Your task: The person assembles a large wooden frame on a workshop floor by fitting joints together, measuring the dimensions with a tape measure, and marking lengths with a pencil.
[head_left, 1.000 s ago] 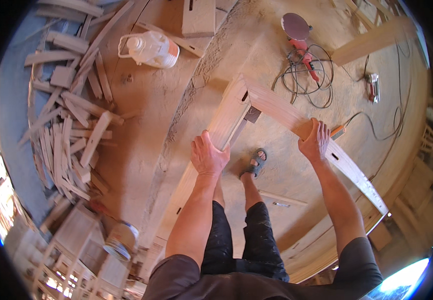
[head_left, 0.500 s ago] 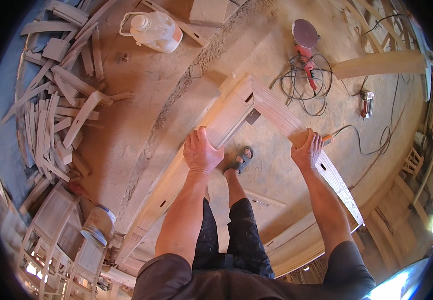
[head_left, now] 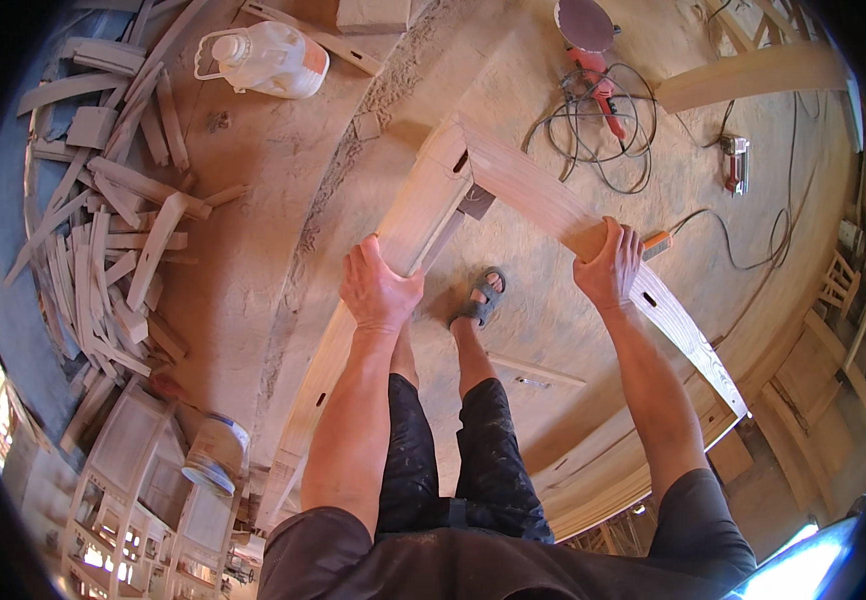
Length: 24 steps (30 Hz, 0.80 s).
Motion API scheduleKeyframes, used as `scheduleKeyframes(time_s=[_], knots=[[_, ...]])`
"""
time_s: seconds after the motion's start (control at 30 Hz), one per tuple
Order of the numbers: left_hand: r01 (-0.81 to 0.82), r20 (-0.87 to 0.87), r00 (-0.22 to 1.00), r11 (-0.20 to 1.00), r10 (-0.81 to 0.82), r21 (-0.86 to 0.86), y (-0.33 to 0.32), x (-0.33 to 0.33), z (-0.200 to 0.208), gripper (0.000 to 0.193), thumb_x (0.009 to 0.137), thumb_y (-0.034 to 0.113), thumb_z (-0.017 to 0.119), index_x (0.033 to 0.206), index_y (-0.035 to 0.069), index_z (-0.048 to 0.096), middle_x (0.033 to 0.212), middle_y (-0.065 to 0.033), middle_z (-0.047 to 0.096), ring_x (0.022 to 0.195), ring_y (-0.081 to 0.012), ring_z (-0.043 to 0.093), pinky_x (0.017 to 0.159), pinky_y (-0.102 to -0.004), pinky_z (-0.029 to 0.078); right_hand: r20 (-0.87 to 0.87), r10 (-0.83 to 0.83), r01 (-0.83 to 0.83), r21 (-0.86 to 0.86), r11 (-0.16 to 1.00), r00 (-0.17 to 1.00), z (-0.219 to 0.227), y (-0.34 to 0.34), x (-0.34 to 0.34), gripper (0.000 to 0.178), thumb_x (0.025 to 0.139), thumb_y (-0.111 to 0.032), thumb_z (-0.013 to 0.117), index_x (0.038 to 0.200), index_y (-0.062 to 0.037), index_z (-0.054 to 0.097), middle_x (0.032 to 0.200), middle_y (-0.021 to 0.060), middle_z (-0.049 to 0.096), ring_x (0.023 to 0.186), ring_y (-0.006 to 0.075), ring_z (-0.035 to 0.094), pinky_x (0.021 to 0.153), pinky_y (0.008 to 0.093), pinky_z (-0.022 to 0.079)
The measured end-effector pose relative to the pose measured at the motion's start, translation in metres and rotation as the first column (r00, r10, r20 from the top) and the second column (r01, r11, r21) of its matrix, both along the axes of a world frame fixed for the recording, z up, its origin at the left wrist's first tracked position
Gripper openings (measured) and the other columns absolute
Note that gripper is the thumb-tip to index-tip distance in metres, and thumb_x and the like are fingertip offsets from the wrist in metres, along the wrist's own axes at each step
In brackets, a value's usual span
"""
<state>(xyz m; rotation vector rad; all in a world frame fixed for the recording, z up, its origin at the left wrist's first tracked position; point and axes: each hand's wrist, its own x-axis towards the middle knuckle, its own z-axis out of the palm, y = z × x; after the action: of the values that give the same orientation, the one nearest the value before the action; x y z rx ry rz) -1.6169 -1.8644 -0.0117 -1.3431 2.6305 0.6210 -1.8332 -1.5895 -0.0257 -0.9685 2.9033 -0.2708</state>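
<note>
A large pale wooden frame (head_left: 533, 185) with dark slots cut in it meets in a corner in front of me. Its two long sides run back past my legs. My left hand (head_left: 381, 284) grips the left side, thumb toward the inner edge. On the right side, my right hand (head_left: 608, 264) is wrapped over the wood where a curved piece begins. Both palms and part of the fingers' undersides are hidden. Just beyond the right hand, an orange block-shaped thing (head_left: 658, 244) lies on the floor. A small dark square (head_left: 476, 202) shows inside the frame's corner.
A red disc sander (head_left: 598, 85) with coiled cable lies ahead, near a red-and-silver tool (head_left: 736, 165). Left are piled wood offcuts (head_left: 103, 250), a plastic jug (head_left: 273, 60) and a bucket (head_left: 216, 452). A curved board (head_left: 753, 75) is at far right. My sandalled foot (head_left: 483, 297) stands inside the frame.
The view has shifted, so the jug, sander and frame corner appear further up and left. Both hands keep their hold on the frame.
</note>
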Motion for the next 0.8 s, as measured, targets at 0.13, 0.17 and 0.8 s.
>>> scheduleKeyframes(time_s=[0.13, 0.17, 0.8], knots=[[0.024, -0.037, 0.999, 0.999, -0.025, -0.039, 0.000, 0.001, 0.000, 0.070, 0.063, 0.030, 0.090, 0.118, 0.007, 0.053, 0.107, -0.0166, 0.063, 0.103, -0.0380, 0.061, 0.084, -0.0507, 0.052, 0.029, -0.006, 0.006, 0.007, 1.000, 1.000, 0.000, 0.001, 0.001, 0.072, 0.063, -0.007, 0.077, 0.130, -0.0044, 0.050, 0.108, 0.0190, 0.057, 0.105, 0.0395, 0.056, 0.092, 0.0511, 0.042], [0.023, -0.022, 0.999, 0.999, -0.024, -0.037, -0.001, 0.001, 0.001, 0.070, 0.064, 0.031, 0.090, 0.118, 0.007, 0.052, 0.108, -0.0167, 0.064, 0.104, -0.0381, 0.061, 0.084, -0.0510, 0.052, 0.045, -0.013, 0.012, 0.015, 1.000, 0.999, -0.001, 0.001, 0.001, 0.073, 0.064, -0.008, 0.077, 0.131, -0.0040, 0.050, 0.110, 0.0193, 0.058, 0.107, 0.0395, 0.056, 0.093, 0.0513, 0.042], [0.045, 0.033, 0.999, 0.997, -0.043, -0.061, 0.005, -0.009, 0.008, 0.071, 0.068, 0.037, 0.088, 0.117, 0.000, 0.052, 0.111, -0.0237, 0.067, 0.107, -0.0418, 0.064, 0.092, -0.0506, 0.050, 0.030, -0.044, 0.046, -0.077, 0.996, 0.999, -0.005, 0.013, 0.000, 0.066, 0.066, -0.003, 0.070, 0.129, -0.0030, 0.050, 0.112, 0.0199, 0.057, 0.106, 0.0400, 0.055, 0.093, 0.0493, 0.042]])
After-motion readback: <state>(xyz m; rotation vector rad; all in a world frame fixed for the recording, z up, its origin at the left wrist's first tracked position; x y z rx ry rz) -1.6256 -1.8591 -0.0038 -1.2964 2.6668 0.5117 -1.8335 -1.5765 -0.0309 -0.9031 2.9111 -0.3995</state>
